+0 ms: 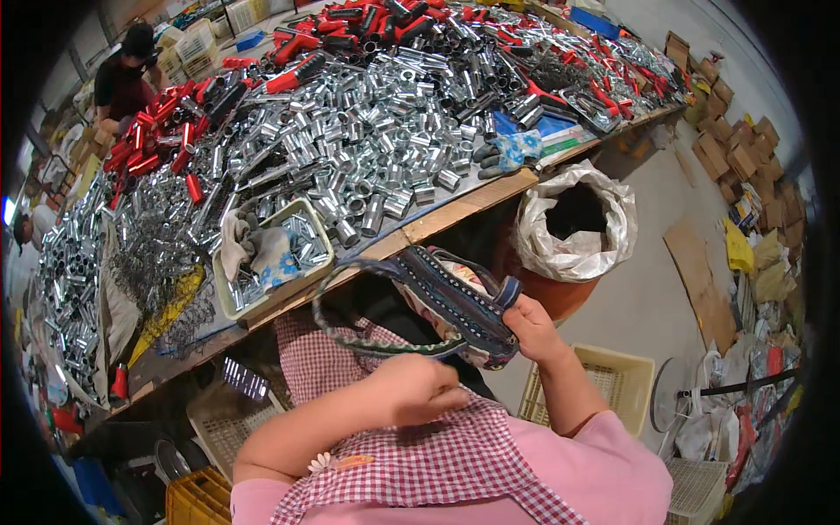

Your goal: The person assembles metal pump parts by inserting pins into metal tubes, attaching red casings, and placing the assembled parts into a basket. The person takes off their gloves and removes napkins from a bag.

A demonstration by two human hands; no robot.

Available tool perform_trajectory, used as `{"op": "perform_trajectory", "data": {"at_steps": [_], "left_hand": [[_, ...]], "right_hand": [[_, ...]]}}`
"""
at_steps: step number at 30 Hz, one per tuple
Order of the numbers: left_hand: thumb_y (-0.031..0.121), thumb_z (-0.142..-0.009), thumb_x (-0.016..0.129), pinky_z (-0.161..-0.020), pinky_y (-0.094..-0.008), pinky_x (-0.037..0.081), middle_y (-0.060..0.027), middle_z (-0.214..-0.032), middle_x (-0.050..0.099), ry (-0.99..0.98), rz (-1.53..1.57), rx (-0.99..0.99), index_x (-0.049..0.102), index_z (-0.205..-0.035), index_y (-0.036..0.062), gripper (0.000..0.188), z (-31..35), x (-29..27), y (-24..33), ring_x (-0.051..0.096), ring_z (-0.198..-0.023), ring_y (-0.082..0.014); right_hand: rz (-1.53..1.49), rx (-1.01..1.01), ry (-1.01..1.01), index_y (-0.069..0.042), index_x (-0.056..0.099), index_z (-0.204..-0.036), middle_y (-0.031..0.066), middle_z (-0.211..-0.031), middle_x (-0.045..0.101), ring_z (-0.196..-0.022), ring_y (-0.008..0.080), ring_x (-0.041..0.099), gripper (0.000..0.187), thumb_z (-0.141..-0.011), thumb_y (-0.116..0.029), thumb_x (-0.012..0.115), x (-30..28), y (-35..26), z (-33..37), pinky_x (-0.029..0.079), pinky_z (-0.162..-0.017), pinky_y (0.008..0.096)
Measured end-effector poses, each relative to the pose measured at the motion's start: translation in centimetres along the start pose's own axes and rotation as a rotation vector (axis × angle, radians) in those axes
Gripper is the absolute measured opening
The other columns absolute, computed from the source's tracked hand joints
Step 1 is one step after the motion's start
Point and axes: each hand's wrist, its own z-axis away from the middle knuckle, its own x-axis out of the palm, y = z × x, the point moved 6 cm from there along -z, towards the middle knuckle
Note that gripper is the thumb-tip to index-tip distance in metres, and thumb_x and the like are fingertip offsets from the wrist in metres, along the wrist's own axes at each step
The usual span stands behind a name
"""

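Note:
A small patterned cloth bag, dark blue with woven bands, is held above my lap at the table edge. My right hand pinches its right end, the thumb on top near a dark blue tab. From the bag's left side a green and white braided strap loops out toward the table. My left hand is closed in front of my checked apron, just below the strap and apart from the bag. Its fingers curl inward, and whatever they may hold is hidden.
Metal sockets and red-handled tools heap the wood-edged table. A pale tray holds gloves and metal parts. A lined bin stands right; a cream crate sits below. Another person is at far left.

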Motion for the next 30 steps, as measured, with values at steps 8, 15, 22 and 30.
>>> {"op": "perform_trajectory", "data": {"at_steps": [8, 15, 22, 30], "left_hand": [[0.022, -0.084, 0.064, -0.065, -0.0424, 0.051, -0.0126, -0.082, 0.063, 0.623, -0.05, 0.24, 0.065, -0.09, 0.0059, 0.017, -0.8, -0.9, 1.2, 0.063, -0.076, -0.0323], [0.011, -0.074, 0.065, -0.064, -0.0455, 0.053, -0.0181, -0.078, 0.066, 0.42, -0.007, 0.134, 0.066, -0.074, 0.0023, 0.009, -2.9, 2.1, 0.2, 0.067, -0.074, -0.0352], [0.014, -0.071, 0.066, -0.062, -0.0446, 0.053, -0.0166, -0.077, 0.067, 0.496, 0.044, 0.17, 0.065, -0.076, 0.0023, 0.012, -1.6, 2.8, -1.0, 0.067, -0.072, -0.0348], [0.018, -0.07, 0.069, -0.065, -0.0424, 0.052, -0.0156, -0.078, 0.068, 0.426, 0.106, 0.328, 0.064, -0.085, 0.0036, 0.021, -0.9, 3.5, -2.1, 0.067, -0.075, -0.0343]], "right_hand": [[0.251, 0.156, 0.093, 0.0, 0.06, -0.111, 0.002, -0.107, 0.061, -0.098, 0.0126, 0.054, 0.026, -0.101, -0.022, 0.049, 2.1, 4.4, -1.2, 0.045, -0.086, 0.031], [-0.148, 0.244, 0.296, -0.007, 0.056, -0.107, 0.0029, -0.098, 0.058, -0.09, 0.0133, 0.054, 0.034, -0.098, -0.039, 0.05, 3.3, 5.3, 3.5, 0.043, -0.081, 0.0307], [-0.003, 0.181, 0.195, -0.005, 0.051, -0.112, 0.0067, -0.11, 0.06, -0.102, 0.0157, 0.058, 0.049, -0.082, -0.034, 0.077, 4.9, 6.3, 4.0, 0.046, -0.085, 0.0295], [0.04, 0.348, 0.157, 0.0, 0.051, -0.112, 0.0057, -0.1, 0.063, -0.093, 0.0141, 0.062, 0.086, -0.048, -0.033, 0.098, 4.9, 6.5, 3.9, 0.05, -0.081, 0.0291]]}}
